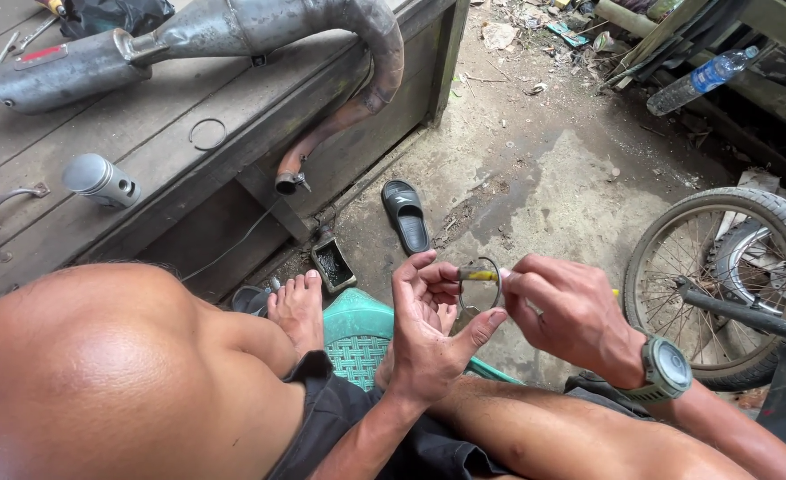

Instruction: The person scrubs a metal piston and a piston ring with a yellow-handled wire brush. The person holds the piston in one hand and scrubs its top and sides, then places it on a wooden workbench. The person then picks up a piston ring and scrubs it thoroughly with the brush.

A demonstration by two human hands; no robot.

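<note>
We count two hands (428,329), two thin metal rings (480,289), one exhaust pipe (233,36), one piston (99,180), one black sandal (406,215), one plastic bottle (699,80), one spoked wheel (730,284).

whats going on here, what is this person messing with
A person sits on a green plastic stool outdoors beside a wooden platform. The left hand holds a thin metal ring, while the right hand works a small yellow-handled tool against it. On the platform lie an exhaust pipe, a piston and another ring. A spoked wheel stands at the right, and a black sandal lies on the ground.
</note>
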